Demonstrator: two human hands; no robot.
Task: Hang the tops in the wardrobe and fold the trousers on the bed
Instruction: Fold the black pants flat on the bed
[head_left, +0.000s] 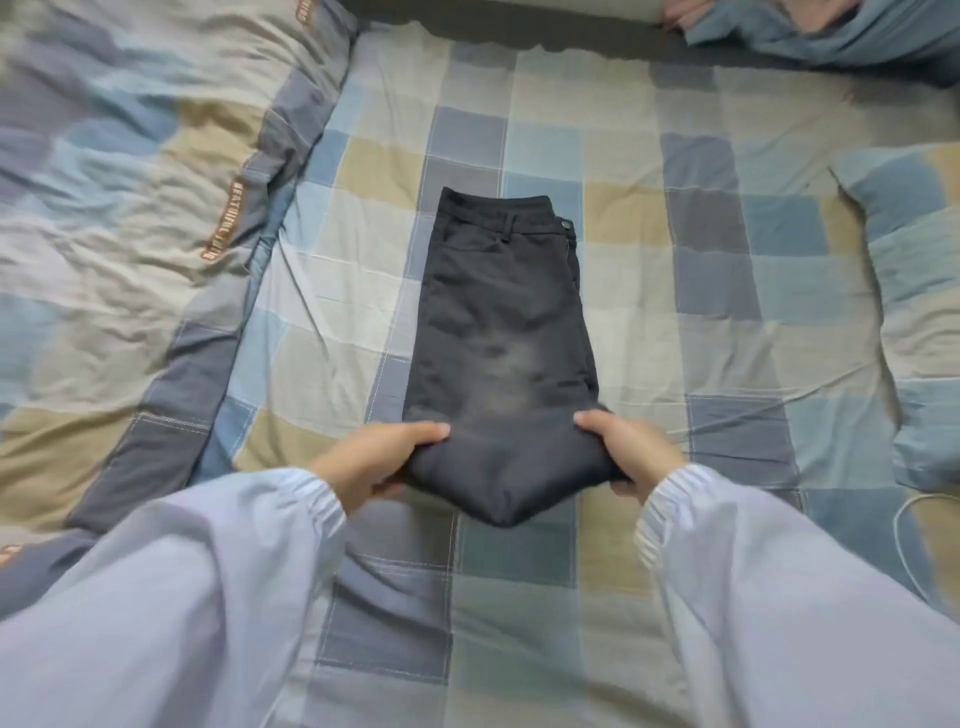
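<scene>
The fingers (434, 430) of the left hand (374, 460) are curled around the near left edge of the black trousers (501, 332), with the thumb under the cloth and the other fingers on top. The right hand (631, 449) grasps the near right edge in the same way, its fingers bent over the fabric and the thumb below. Between the two hands the near fold of the trousers is lifted a little from the bed and hangs down in a rounded shape. Both arms wear loose light blue sleeves (218, 587) with gathered cuffs.

The trousers are folded lengthwise, one leg upon the other, and lie in the middle of the bed (649, 291). The waistband with a belt loop and a button (566, 223) is at the far end. A pale faded patch shows on the cloth near the middle.

The bed has a checked sheet in blue, grey and beige squares. A crumpled duvet (130, 182) of the same pattern lies to the left, touching nothing of the trousers. A pillow (914, 291) lies at the right edge, well apart from them. A thin white cable (901, 525) lies near the right sleeve.
</scene>
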